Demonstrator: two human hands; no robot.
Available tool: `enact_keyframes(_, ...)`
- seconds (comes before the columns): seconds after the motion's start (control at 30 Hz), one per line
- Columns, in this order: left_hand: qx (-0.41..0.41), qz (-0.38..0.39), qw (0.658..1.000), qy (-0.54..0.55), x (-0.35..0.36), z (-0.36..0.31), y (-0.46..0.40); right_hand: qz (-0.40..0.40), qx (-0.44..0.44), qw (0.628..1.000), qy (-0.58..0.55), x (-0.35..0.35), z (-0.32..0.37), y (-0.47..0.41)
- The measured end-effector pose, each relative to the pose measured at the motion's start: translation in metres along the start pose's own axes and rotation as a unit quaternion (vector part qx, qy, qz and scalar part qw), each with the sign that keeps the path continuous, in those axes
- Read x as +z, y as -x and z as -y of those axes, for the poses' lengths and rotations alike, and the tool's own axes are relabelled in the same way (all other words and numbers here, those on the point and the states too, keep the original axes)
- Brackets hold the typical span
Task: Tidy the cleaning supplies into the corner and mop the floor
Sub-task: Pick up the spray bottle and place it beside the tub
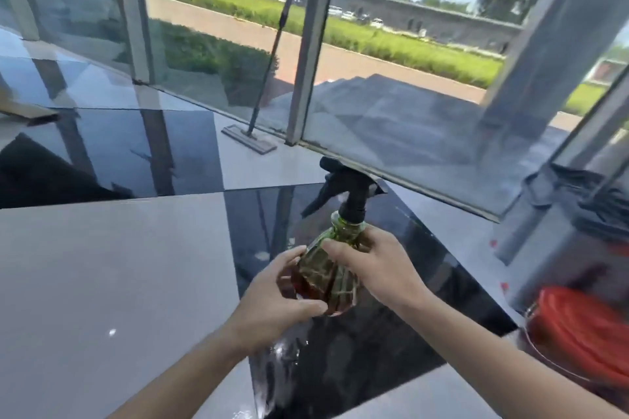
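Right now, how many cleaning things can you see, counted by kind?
Spray bottles: 1, the green spray bottle held by the left hand and the right hand.
Flat mops: 1, the flat mop leaning by the window.
Red coiled hoses: 1, the red hose at the right, blurred.
Total: 3

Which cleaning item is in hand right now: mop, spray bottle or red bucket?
The green spray bottle with the black trigger: both the left hand and right hand grip it. The mop leans at the window; the red bucket sits untouched.

free: glossy floor (102,265) left | blocked: red bucket (578,326) right, mop (250,138) at glass wall (408,119) ahead
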State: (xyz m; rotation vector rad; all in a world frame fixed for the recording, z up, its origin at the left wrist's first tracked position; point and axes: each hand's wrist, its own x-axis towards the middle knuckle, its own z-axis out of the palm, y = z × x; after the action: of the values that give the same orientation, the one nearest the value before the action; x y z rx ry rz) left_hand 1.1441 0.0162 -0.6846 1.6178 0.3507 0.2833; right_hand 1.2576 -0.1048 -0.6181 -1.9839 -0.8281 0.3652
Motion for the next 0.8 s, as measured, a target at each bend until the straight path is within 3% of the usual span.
enact_keyframes(0.33, 0.039, 0.184, 0.982, -0.035, 0.205, -0.010, -0.034, -0.154, 0.125, 0.980, 0.010, -0.159, -0.091, 0.107)
enact_keyframes(0.53, -0.029, 0.254, 0.966, -0.026, 0.333, 0.040, -0.040, -0.181, 0.224, 0.958, -0.004, -0.219, -0.196, 0.153)
enact_keyframes(0.8, -0.056, 0.318, 0.942, -0.096, 0.490, 0.133, -0.088, -0.203, 0.340, 0.917, -0.050, -0.281, -0.372, 0.185)
